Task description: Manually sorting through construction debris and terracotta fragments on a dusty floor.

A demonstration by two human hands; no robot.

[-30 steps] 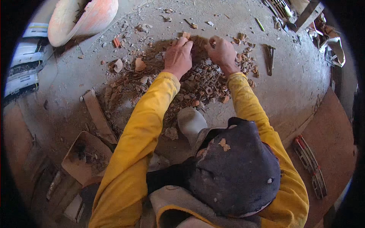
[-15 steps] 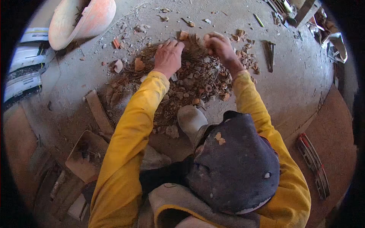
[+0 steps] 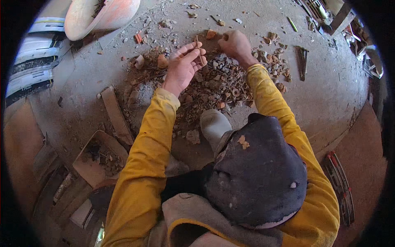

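Holding a thin brown stick [image 3: 198,50] above a messy pile [image 3: 216,84].

Starts near, with a pale boot [image 3: 214,125] at the foot of the pile, then goes on to small stones and broken bits on the floor [image 3: 325,109]. Pinches the stick up over the far part of the pile, between thumb and fingertips of the left hand [image 3: 185,66], palm partly showing. Looks light, thin and stiff, maybe a bit rough, maybe easy to snap; likely best held by the middle. Too small to say whether wood or rusty metal. Curls the right hand [image 3: 236,44] just beside an orange chunk [image 3: 211,34], knuckles up; too hidden to say whether gripping anything. Farther off, to the left, a pinkish tub [image 3: 111,16].
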